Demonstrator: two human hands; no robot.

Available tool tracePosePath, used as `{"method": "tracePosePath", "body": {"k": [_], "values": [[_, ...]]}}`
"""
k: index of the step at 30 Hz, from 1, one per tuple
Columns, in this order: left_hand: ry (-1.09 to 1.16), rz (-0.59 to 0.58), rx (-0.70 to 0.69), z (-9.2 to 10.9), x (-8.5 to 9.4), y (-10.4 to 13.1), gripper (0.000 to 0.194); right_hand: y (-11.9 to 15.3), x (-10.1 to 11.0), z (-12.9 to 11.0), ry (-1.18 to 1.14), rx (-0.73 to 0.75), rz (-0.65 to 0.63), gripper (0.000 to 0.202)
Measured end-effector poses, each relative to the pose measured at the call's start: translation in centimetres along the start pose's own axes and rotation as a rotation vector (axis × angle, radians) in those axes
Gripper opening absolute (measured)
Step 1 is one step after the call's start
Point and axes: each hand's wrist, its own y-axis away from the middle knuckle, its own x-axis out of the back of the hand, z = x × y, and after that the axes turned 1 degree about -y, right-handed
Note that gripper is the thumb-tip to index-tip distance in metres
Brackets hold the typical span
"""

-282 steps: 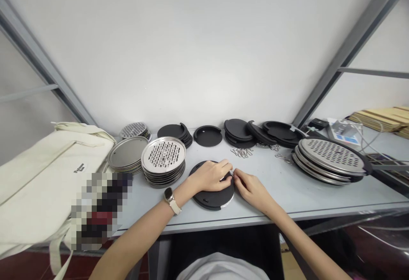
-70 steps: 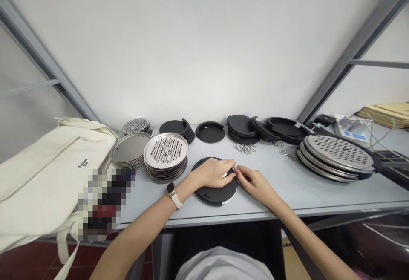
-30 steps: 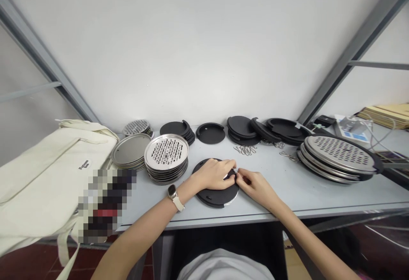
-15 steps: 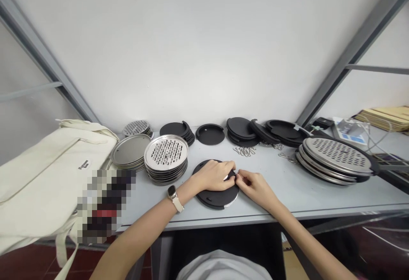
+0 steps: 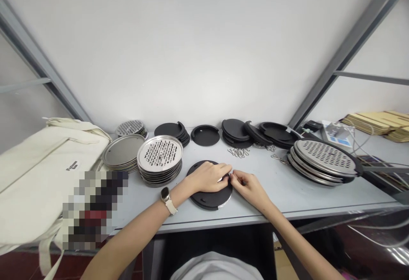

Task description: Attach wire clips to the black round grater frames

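Note:
On the bench in front of me lies a round black cover [image 5: 207,199] with a thin bright metal edge at its lower right. My left hand [image 5: 209,177] rests across its top, fingers curled at the right rim and thumb tucked underneath them. A small shiny patch shows between those fingers. Close beside the same rim, my right hand [image 5: 248,187] has thumb and forefinger pinched together, touching or nearly touching the left fingertips. Whatever the pinch holds is hidden. Behind the cover lies a heap of bent wire clips [image 5: 239,153].
Stacked metal grater discs [image 5: 160,154] and plain metal discs [image 5: 123,151] stand at left, near a cream bag [image 5: 35,177]. Black covers [image 5: 235,130] line the wall, including a single cover [image 5: 205,136]. Larger perforated graters [image 5: 326,156] are piled at right, before wooden boards [image 5: 370,122].
The whole view has shifted slightly, so things sit further left. Both hands stay at the cover's right rim; the metal glint between the right fingertips no longer shows clearly.

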Motion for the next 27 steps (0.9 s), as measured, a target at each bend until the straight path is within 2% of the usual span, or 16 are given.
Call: {"method": "tracePosePath", "body": {"k": [3, 7, 11, 16, 27], "values": [[-0.005, -0.003, 0.038, -0.03, -0.08, -0.04, 0.014, -0.09, 0.05, -0.12, 0.016, 0.000, 0.034, 0.033], [0.046, 0.019, 0.091, 0.03, -0.07, -0.10, 0.030, -0.21, 0.08, -0.12, 0.060, -0.022, 0.093, 0.034], [0.063, 0.017, 0.110, 0.14, 0.13, -0.02, 0.038, -0.27, 0.04, -0.03, 0.100, -0.008, 0.074, 0.034], [0.045, 0.016, 0.114, 0.12, 0.07, 0.03, 0.034, -0.27, -0.02, -0.04, 0.088, 0.002, 0.091, 0.033], [-0.015, 0.047, 0.087, 0.10, 0.01, 0.06, 0.021, -0.26, 0.15, -0.21, 0.092, 0.008, 0.010, 0.031]]}}
